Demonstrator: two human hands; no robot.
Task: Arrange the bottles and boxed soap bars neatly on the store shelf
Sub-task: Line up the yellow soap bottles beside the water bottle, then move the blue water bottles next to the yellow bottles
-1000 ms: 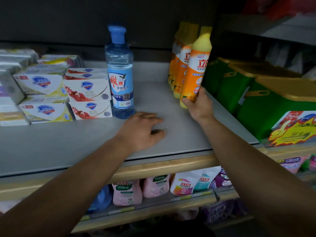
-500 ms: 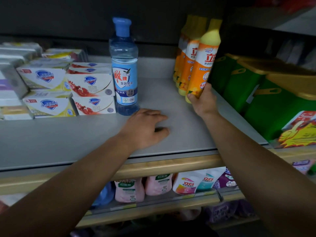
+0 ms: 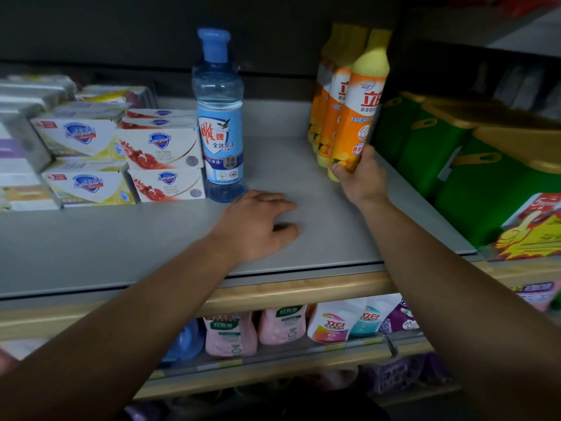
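On the far left of the grey shelf [image 3: 91, 247], boxed soap bars [image 3: 121, 159] sit stacked two high with their labels facing out, probably so shoppers can read the brand. Just to their right a clear blue bottle [image 3: 220, 123] stands upright, its base close beside the lower red-and-white box, leaving a bare stretch of shelf in the middle. Resting on that bare stretch is the left hand [image 3: 258, 223], palm down with fingers loosely spread and holding nothing; it looks like a brace while the person leans in. Further right, the right hand [image 3: 359, 177] wraps its fingers round the base of the front orange bottle [image 3: 358, 117], which tilts a little against the row of orange bottles [image 3: 328, 101] behind it, likely being nudged into line. Green bins [image 3: 455, 165] crowd the right end, so that row has little room to spread.
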